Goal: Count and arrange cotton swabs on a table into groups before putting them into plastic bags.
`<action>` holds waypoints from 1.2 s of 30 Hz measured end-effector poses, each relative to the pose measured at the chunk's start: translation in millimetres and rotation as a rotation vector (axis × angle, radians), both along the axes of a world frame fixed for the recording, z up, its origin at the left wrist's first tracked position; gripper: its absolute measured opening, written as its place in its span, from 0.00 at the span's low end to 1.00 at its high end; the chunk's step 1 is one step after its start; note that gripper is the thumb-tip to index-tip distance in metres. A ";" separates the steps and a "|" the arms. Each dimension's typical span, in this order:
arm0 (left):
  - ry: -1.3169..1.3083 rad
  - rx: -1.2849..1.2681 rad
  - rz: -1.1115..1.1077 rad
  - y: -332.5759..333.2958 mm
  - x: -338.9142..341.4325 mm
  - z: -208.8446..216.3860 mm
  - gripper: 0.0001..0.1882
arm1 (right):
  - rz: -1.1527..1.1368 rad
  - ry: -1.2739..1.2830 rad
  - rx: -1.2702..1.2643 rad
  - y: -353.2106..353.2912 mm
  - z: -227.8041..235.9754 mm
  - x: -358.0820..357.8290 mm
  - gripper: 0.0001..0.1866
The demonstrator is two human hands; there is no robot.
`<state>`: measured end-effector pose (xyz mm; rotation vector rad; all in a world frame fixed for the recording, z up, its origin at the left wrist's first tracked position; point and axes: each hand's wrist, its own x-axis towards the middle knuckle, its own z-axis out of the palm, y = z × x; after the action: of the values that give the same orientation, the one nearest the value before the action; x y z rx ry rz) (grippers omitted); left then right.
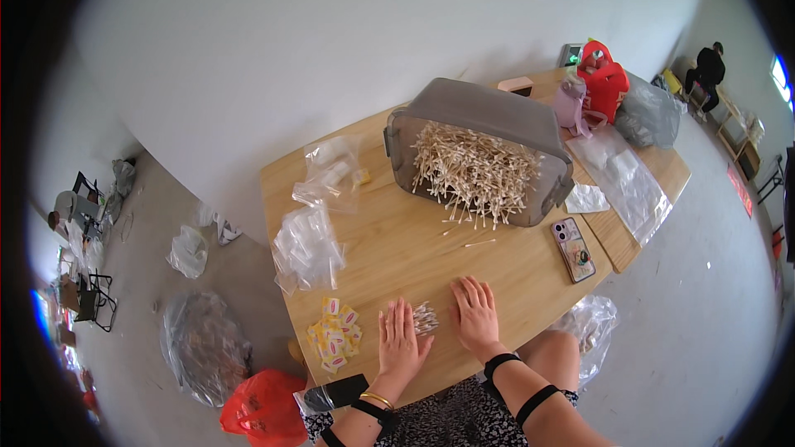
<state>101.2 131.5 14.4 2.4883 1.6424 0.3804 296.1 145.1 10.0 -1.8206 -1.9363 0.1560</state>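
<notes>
1. Both hands are flat on the bench (397, 257), palms down, fingers spread. The left hand (400, 341) sits lower centre of the frame, the right hand (474, 314) just to its right. Grip is released on both, nothing grasped.
2. Between them lies a little bundle of cotton swabs (425, 317), touching the left hand's fingers and just beside the right hand's thumb side.
3. Both forearms come in from the bottom edge, with black straps on the wrists.
4. Room-wise, the hands are near the bench's front edge. There's a bare stretch of wood above them, with only a stray swab (479, 242) on it.
5. Up top centre, a grey tub (489, 116) tipped on its side spills a big heap of swabs.
6. Packaging: a pile of clear small bags (306, 248) centre left, a cluster of yellow sachets (334, 333) just left of the left hand, and a phone (573, 249) near the right edge of the bench.
7. A red bag (603, 79) sits upper right.
</notes>
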 end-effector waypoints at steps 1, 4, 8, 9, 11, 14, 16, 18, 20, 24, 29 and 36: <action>0.008 -0.003 -0.004 0.8 3.6 -3.8 0.46 | -0.004 0.008 -0.003 0.3 0.2 -0.8 0.25; 0.072 -0.020 0.001 10.0 11.6 -13.5 0.50 | -0.008 -0.010 0.014 2.2 1.2 -1.4 0.25; 0.061 -0.014 -0.015 35.5 14.7 -7.3 0.50 | -0.023 0.012 0.017 -0.2 -2.7 0.6 0.25; 0.080 -0.014 -0.014 42.9 13.9 -5.4 0.51 | -0.024 0.007 0.020 -0.1 -3.1 1.3 0.24; 0.087 -0.007 -0.005 56.0 11.3 -5.8 0.51 | -0.028 0.015 0.024 -1.3 -2.8 0.1 0.24; 0.092 -0.018 -0.002 55.0 11.0 -4.6 0.51 | -0.028 0.026 0.030 -0.6 -2.2 -2.1 0.23; 0.093 -0.042 -0.021 46.1 13.8 -1.7 0.51 | -0.038 0.030 0.028 -1.2 -3.3 1.8 0.23; 0.168 -0.071 -0.041 31.8 12.7 2.0 0.52 | -0.029 0.023 0.031 -0.7 -2.8 1.7 0.23; 0.193 -0.081 -0.047 21.0 11.6 1.2 0.52 | -0.031 0.033 0.038 0.3 -2.9 0.8 0.23; 0.181 -0.041 -0.027 11.2 13.1 -2.1 0.54 | -0.023 0.027 0.033 1.4 -2.1 0.0 0.24; 0.225 -0.041 -0.028 32.3 13.0 3.0 0.55 | -0.040 0.007 0.034 -0.7 -5.9 0.9 0.25; 0.100 0.010 -0.062 44.0 8.4 3.0 0.60 | -0.044 0.036 0.043 -6.8 -5.8 0.0 0.24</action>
<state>109.6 175.5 17.4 2.5975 1.5968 0.2619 296.1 138.3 4.2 -1.8190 -1.8596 0.1309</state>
